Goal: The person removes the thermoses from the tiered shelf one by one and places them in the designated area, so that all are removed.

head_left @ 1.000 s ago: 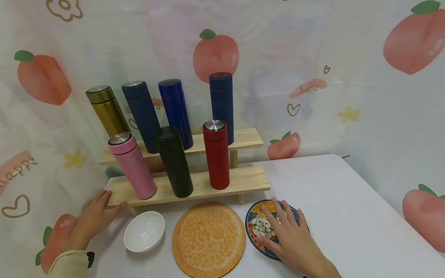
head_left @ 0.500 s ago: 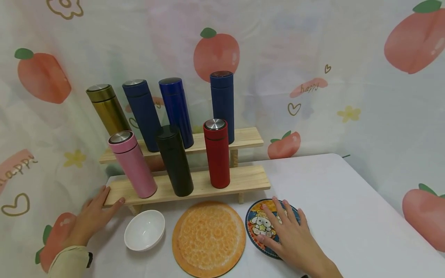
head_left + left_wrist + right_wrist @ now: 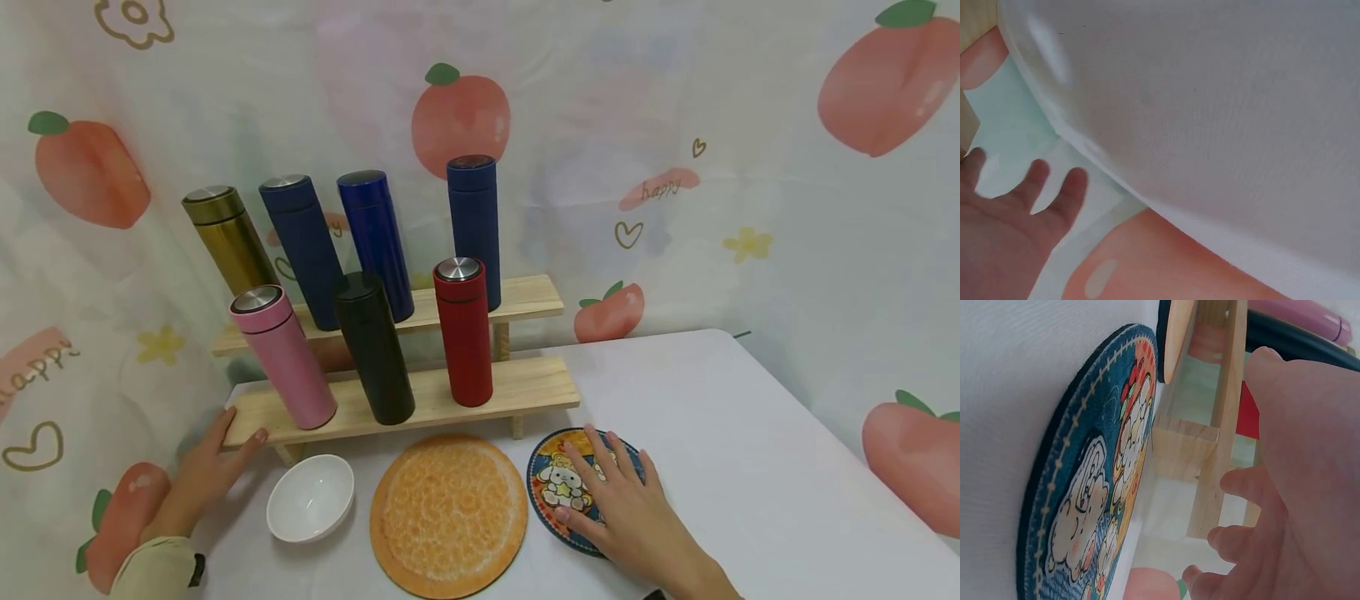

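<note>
My left hand [image 3: 197, 477] is at the left end of the lower wooden shelf [image 3: 536, 390], thumb by its front edge and fingers at its corner. In the left wrist view the fingers [image 3: 1072, 187] are spread and slightly bent. Over a round coaster mat [image 3: 553, 475] with cartoon animals is my right hand [image 3: 626, 512], fingers spread. The right wrist view shows that hand [image 3: 1272, 519] raised off the mat [image 3: 1066, 462], holding nothing. On the lower shelf stand a pink thermos [image 3: 288, 362], a black thermos [image 3: 375, 354] and a red thermos [image 3: 465, 342].
Behind, the upper shelf [image 3: 528, 298] bears a gold thermos [image 3: 231, 242] and several blue ones [image 3: 477, 225]. A white bowl [image 3: 311, 498] and a round bread-patterned mat [image 3: 448, 517] lie before the shelves. A peach-print curtain [image 3: 570, 100] hangs behind the white table [image 3: 697, 417].
My left hand has shifted slightly left and its thumb has drawn closer to the shelf's corner. My right hand stays over the cartoon mat. The head view has turned very slightly.
</note>
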### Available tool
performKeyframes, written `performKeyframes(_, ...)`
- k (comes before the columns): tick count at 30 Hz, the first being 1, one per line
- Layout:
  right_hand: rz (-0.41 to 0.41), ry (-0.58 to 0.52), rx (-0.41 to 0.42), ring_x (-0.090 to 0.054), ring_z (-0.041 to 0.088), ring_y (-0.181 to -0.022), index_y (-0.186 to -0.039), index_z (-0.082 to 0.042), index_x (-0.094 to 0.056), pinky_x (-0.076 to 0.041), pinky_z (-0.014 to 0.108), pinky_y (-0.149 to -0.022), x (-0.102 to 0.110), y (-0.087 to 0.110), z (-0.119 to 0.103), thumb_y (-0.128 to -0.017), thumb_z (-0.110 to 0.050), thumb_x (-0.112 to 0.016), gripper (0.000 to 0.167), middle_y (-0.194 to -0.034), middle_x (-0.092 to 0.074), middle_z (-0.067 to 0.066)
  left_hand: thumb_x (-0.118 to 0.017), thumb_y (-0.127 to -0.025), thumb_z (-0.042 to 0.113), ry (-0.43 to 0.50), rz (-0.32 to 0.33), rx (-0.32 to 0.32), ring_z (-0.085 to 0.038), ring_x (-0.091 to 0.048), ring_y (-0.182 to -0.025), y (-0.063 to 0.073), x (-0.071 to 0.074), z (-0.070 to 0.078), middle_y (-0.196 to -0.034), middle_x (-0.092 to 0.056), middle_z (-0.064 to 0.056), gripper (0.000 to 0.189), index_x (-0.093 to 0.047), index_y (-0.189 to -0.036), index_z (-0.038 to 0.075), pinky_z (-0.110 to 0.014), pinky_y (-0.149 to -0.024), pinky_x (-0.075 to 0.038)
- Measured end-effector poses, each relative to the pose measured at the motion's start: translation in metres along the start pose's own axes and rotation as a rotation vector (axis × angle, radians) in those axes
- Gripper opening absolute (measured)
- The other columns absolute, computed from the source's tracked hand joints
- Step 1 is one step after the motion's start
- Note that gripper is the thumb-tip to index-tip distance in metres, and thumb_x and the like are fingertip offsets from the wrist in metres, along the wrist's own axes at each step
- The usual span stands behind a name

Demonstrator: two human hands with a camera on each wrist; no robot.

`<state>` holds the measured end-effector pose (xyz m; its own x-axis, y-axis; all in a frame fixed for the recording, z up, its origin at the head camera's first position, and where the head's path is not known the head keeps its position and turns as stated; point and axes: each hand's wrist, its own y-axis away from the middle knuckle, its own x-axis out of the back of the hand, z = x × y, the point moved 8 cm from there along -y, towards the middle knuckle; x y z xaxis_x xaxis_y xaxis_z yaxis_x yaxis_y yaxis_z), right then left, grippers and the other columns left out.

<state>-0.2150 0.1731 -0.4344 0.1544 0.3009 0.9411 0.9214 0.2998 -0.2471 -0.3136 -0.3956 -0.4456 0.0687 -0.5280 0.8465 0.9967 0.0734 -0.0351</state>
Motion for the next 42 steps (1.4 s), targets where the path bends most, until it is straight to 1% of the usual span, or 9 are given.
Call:
performKeyframes(4,-0.014,0.007,-0.002,-0.031,0.052,-0.153,-0.161,-0.015,-0.051,-0.025,0.082,-0.112,-0.001,-0.001,-0.001,-0.099,-0.067,-0.065,0.083,-0.171,-0.033,0.022,-0.055,-0.107,0.058,0.0,0.054,-0.017,-0.067,-0.027,-0.145,0.004,0.003,0.0,-0.168,-0.017,-0.038,0.095,-0.019,-0.166,-0.008,-0.078,-0.113,-0.027)
performKeyframes(10,-0.014,0.016,0.014,-0.032,0.052,-0.153,-0.161,-0.014,-0.052,-0.028,0.082,-0.111,-0.001,-0.003,-0.002,-0.099,-0.066,-0.065,0.082,-0.171,-0.033,0.022,-0.059,-0.106,0.055,0.014,0.1,-0.025,-0.067,-0.033,-0.142,0.01,0.007,0.001,-0.165,-0.026,-0.04,0.093,-0.025,-0.165,-0.008,-0.078,-0.112,-0.03)
performKeyframes(16,-0.004,0.007,0.032,-0.032,0.052,-0.153,-0.16,-0.012,-0.052,-0.028,0.081,-0.112,0.0,-0.005,-0.002,-0.099,-0.065,-0.066,0.082,-0.17,-0.033,0.023,-0.056,-0.107,0.06,0.002,0.061,0.008,-0.069,-0.024,-0.145,0.009,0.009,0.003,-0.172,-0.016,-0.032,0.095,-0.021,-0.166,-0.006,-0.081,-0.112,-0.025)
performKeyframes(19,-0.011,0.0,0.031,-0.032,0.053,-0.152,-0.16,-0.01,-0.051,-0.029,0.081,-0.111,0.0,-0.008,0.0,-0.099,-0.066,-0.065,0.083,-0.17,-0.033,0.025,-0.054,-0.107,0.061,-0.01,0.039,0.018,-0.069,-0.022,-0.145,0.008,0.009,0.002,-0.171,-0.015,-0.033,0.096,-0.018,-0.167,-0.004,-0.082,-0.112,-0.023)
performKeyframes(27,0.006,-0.125,0.04,-0.033,0.053,-0.152,-0.163,-0.007,-0.045,-0.027,0.08,-0.112,0.006,-0.015,0.003,-0.099,-0.057,-0.072,0.085,-0.17,-0.032,0.025,-0.053,-0.108,0.06,-0.042,-0.001,-0.027,-0.068,-0.022,-0.147,0.006,0.011,0.003,-0.168,-0.016,-0.038,0.097,-0.015,-0.166,-0.007,-0.081,-0.113,-0.023)
performKeyframes(30,-0.003,-0.217,0.05,-0.037,0.053,-0.15,-0.163,-0.006,-0.043,-0.032,0.078,-0.111,0.012,-0.019,0.001,-0.1,-0.053,-0.072,0.084,-0.169,-0.034,0.026,-0.054,-0.108,0.059,-0.052,-0.008,-0.044,-0.067,-0.023,-0.147,0.004,0.012,0.003,-0.167,-0.018,-0.039,0.097,-0.016,-0.166,-0.009,-0.08,-0.114,-0.024)
performKeyframes(34,-0.034,-0.436,0.043,-0.039,0.052,-0.149,-0.165,-0.003,-0.038,-0.039,0.075,-0.111,0.024,-0.029,-0.004,-0.104,-0.043,-0.071,0.079,-0.169,-0.035,0.026,-0.055,-0.108,0.059,-0.056,-0.023,-0.045,-0.065,-0.023,-0.149,0.003,0.013,0.005,-0.168,-0.018,-0.038,0.098,-0.017,-0.165,-0.01,-0.078,-0.115,-0.024)
performKeyframes(38,-0.047,-0.6,0.01,-0.041,0.052,-0.148,-0.167,-0.005,-0.034,-0.041,0.073,-0.111,0.036,-0.045,-0.01,-0.107,-0.039,-0.067,0.076,-0.166,-0.039,0.027,-0.056,-0.107,0.06,-0.053,-0.045,-0.039,-0.063,-0.02,-0.151,0.002,0.013,0.009,-0.169,-0.015,-0.036,0.099,-0.017,-0.165,-0.01,-0.077,-0.116,-0.023)
performKeyframes(42,-0.05,-0.791,-0.029,-0.04,0.05,-0.15,-0.168,-0.008,-0.032,-0.041,0.069,-0.113,0.043,-0.065,-0.017,-0.108,-0.037,-0.064,0.074,-0.168,-0.037,0.024,-0.057,-0.107,0.059,-0.04,-0.06,-0.039,-0.063,-0.019,-0.152,0.001,0.013,0.015,-0.17,-0.014,-0.035,0.098,-0.017,-0.165,-0.01,-0.077,-0.117,-0.022)
